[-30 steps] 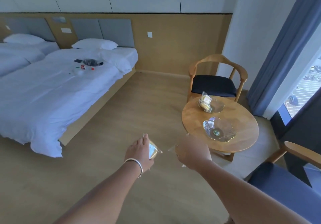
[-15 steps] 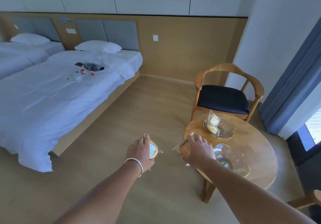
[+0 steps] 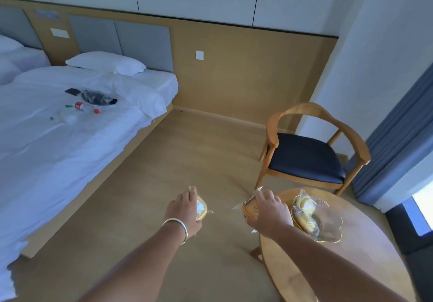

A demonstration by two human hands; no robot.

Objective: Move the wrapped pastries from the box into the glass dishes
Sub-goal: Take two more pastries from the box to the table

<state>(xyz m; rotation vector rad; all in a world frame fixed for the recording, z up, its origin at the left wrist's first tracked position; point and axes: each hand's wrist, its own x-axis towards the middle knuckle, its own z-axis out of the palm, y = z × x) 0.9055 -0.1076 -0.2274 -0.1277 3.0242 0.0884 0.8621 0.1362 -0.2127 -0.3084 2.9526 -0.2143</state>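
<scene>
A: How far along is it, nearest things first?

B: Both hands are loaded. The left hand (image 3: 185, 212) has its fingers wrapped over a wrapped pastry (image 3: 201, 208), out above the bare floor. The right hand (image 3: 269, 212) grips a second wrapped pastry (image 3: 249, 205), fingers curled over the top, hanging over the near edge of the round wooden table (image 3: 363, 266).

A: And the dishes?

B: Just beyond the right hand, one glass dish (image 3: 328, 226) holds wrapped pastries (image 3: 304, 210), so I'd judge part of the job done. Only that dish shows; a second one I can't make out, and the box is out of view.

A: So what's left?

B: At least these two pieces need setting down. How many remain in the box I can't say.

A: Arm pose?

B: Both forearms stretch forward, palms down, wrists level, a bracelet (image 3: 178, 225) on the left. Farther off stand the wooden armchair (image 3: 304, 156) and the bed (image 3: 58, 137).
</scene>
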